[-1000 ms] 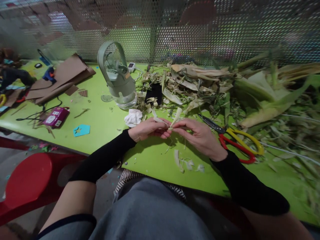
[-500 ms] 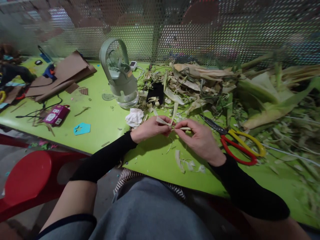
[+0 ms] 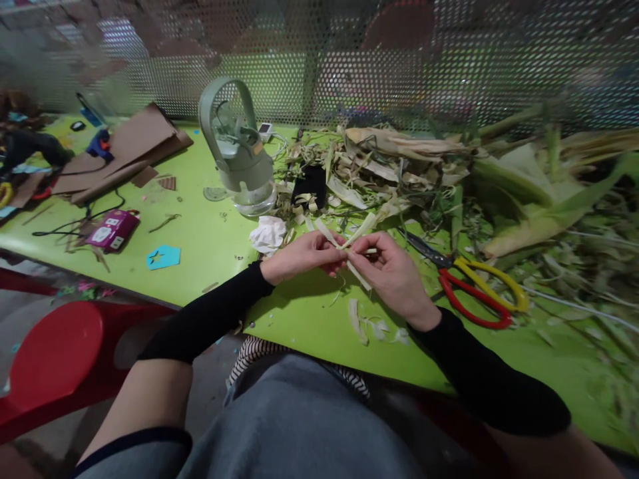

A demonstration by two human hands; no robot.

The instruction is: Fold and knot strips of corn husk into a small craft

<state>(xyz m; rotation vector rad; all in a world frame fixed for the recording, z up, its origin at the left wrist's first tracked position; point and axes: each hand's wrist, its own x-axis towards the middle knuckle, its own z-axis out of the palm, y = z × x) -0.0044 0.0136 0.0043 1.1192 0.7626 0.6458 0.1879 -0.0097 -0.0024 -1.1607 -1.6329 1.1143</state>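
My left hand (image 3: 304,256) and my right hand (image 3: 392,276) meet over the green table (image 3: 210,246), both in black sleeves. Each pinches pale strips of corn husk (image 3: 357,234) that cross between the fingertips; one strip sticks up to the right, another slants down under my right hand. A few husk scraps (image 3: 372,322) lie on the table just below my hands. Scissors with red and yellow handles (image 3: 479,293) lie right of my right hand.
A heap of corn husks and leaves (image 3: 449,173) covers the table's right and back. A pale green desk fan (image 3: 237,150), crumpled tissue (image 3: 268,234), black phone (image 3: 309,183), cardboard sheets (image 3: 130,146), a pink box (image 3: 112,229) and a red stool (image 3: 54,356) are to the left.
My right hand has drawn in closer to the left hand, and the husk strips now cross between the fingers, one tilted up to the right.
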